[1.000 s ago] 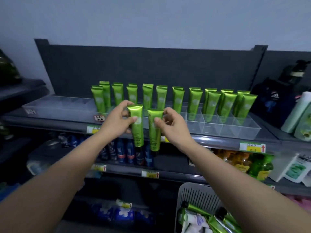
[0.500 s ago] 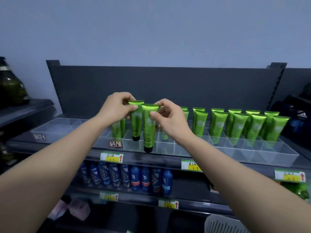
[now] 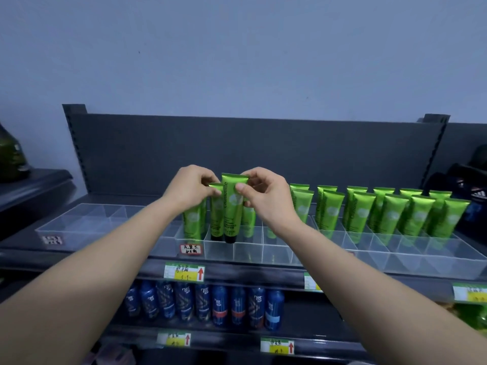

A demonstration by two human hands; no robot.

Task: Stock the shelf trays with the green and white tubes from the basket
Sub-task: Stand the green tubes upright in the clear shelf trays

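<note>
At the centre of the frame, the left hand (image 3: pixel 188 189) pinches the top of one green tube (image 3: pixel 216 219). The right hand (image 3: pixel 267 200) pinches a second green tube (image 3: pixel 233 209) just beside it. Both tubes are upright, caps down, at the clear tray (image 3: pixel 263 252) on the shelf (image 3: pixel 237 270).

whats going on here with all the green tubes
A person is stocking a shelf. The left hand pinches one green tube by its flat top, and the right hand pinches a second green tube the same way. Both tubes hang cap-down at the clear divided tray. More stocked tubes stand in rows to the right, and blue bottles sit on the shelf below.
</note>
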